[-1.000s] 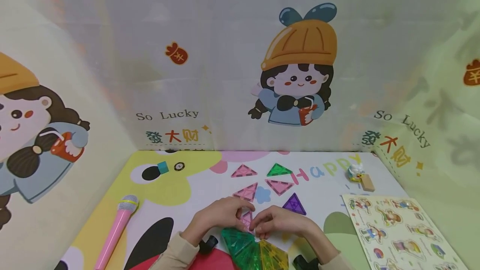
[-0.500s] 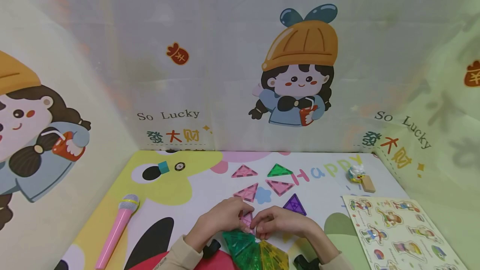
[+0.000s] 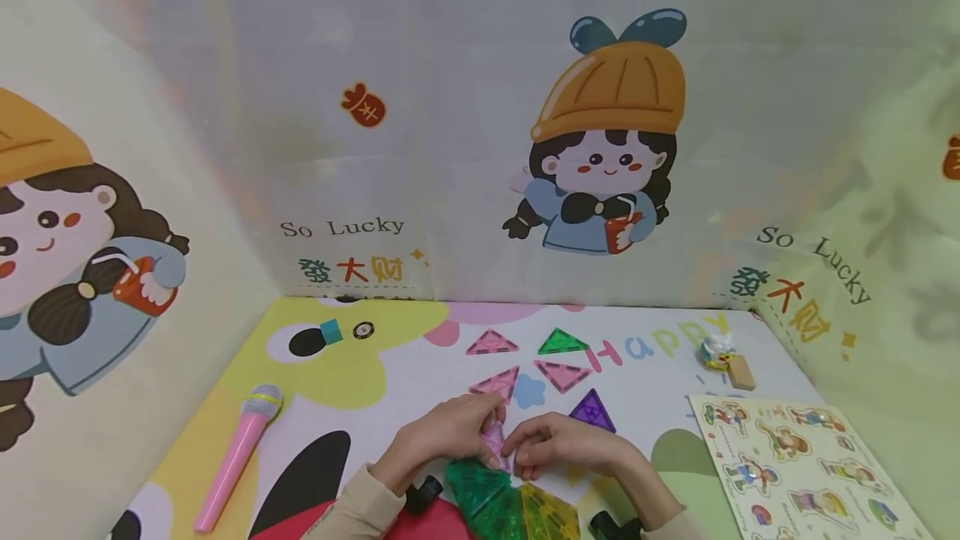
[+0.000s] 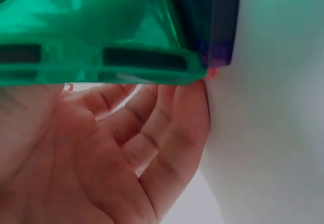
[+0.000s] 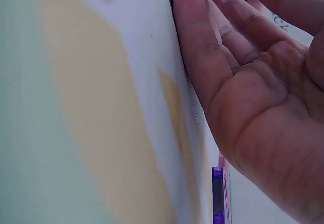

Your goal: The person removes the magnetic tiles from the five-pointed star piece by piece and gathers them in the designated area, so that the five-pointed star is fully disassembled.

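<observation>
Fingertips of left hand (image 3: pixel 438 433) and right hand (image 3: pixel 558 442) pinch pink triangle tile (image 3: pixel 494 438), tilted up above green tile (image 3: pixel 480 486), near centre. Risk: loose pinch, tile flops flat.

"So Lucky" is showing twice on the printed backdrop cloth (image 3: pixel 450 148), above the mat's far left edge and again by its far right corner, each over three Chinese characters. "Happy" is running along the play mat (image 3: pixel 352 390) near its far edge.
</observation>
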`<state>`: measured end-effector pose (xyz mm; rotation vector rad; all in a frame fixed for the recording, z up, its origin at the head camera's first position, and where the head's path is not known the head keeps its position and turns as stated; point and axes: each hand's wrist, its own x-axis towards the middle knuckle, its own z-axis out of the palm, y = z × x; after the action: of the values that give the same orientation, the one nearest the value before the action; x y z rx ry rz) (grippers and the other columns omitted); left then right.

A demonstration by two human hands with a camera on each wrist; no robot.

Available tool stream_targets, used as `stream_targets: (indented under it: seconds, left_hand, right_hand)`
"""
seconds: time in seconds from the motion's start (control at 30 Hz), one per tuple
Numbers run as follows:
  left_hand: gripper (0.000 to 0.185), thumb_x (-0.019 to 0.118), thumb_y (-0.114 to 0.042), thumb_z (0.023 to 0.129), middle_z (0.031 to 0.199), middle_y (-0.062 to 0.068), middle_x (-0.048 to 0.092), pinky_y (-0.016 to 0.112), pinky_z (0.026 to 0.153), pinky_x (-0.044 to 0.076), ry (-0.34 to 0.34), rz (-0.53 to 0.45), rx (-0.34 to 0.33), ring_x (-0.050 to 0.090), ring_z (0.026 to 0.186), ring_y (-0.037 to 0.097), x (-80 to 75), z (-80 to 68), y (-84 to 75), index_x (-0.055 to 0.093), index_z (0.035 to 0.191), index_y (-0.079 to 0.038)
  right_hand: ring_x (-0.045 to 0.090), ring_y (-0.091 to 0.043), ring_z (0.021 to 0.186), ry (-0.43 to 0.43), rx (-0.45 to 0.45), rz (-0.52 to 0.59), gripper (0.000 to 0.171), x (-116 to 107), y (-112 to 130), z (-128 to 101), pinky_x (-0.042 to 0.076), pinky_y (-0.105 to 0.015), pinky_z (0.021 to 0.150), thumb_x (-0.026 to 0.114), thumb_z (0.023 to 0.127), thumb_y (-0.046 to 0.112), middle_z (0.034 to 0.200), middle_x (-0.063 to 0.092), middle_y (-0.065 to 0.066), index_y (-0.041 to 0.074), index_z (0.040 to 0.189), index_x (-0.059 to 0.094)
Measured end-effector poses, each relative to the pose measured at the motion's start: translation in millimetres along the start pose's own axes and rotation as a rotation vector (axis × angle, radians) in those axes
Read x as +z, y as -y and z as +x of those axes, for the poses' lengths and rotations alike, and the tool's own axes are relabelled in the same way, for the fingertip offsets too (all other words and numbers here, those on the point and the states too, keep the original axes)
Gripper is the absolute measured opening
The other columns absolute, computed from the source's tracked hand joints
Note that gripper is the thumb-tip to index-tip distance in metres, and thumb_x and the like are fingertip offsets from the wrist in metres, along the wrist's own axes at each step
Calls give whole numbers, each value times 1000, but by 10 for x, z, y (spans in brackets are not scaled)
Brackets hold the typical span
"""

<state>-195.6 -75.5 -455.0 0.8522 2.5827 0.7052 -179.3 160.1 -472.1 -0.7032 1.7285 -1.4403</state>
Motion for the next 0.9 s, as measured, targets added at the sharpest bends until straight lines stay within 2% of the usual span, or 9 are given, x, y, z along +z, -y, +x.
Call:
stream_targets:
  seconds: [0.1,0.23,0.33,0.43,0.63,0.77,0.9]
  left_hand:
    - [41,90,-26,72,75,-8,52,21,59,39,16,-34,23,46,66,4,-16,6,12,56,96,-24]
    - [30,87,-19,75,73,-10,53,20,61,40,33,-66,85,46,66,2,-42,18,54,61,89,-24]
    - [22,85,-21,77,70,-11,54,19,60,40,37,-83,127,46,65,1,-57,20,101,64,83,-23]
    - [18,85,-23,78,69,-12,57,19,58,42,41,-133,145,47,61,1,-75,20,143,66,79,-23]
    - [16,81,-16,81,74,-10,60,20,62,44,27,-228,110,49,66,2,-101,30,180,66,81,-21]
    - [16,79,-17,84,78,-8,60,22,65,45,-9,-283,59,54,70,4,-140,22,200,63,85,-19]
    - [15,77,-18,86,81,-4,62,24,63,47,-76,-344,26,58,69,8,-196,4,255,63,90,-18]
  right_hand:
    - [67,-10,85,-1,-4,8,29,-2,-3,-4,56,-25,80,56,99,14,106,64,-36,-3,120,65]
    - [67,-11,84,-8,-3,13,27,-13,-5,-8,56,-26,80,57,99,15,105,66,-33,-6,113,65]
    - [67,-10,84,-11,8,16,27,-15,-6,-8,56,-26,79,56,99,15,103,69,-27,-4,116,65]
    - [67,-10,84,-14,13,17,29,-11,-8,-4,56,-25,79,56,99,13,103,69,-26,-2,121,65]
    - [66,-11,84,-21,7,16,31,2,-1,-8,56,-25,79,55,99,12,106,65,-37,-3,125,63]
    - [67,-12,85,-28,15,8,31,4,-4,-2,56,-25,79,56,99,14,106,66,-35,-3,124,64]
    - [67,-11,85,-23,28,7,31,4,-2,1,56,-24,79,56,99,15,107,68,-33,-2,123,66]
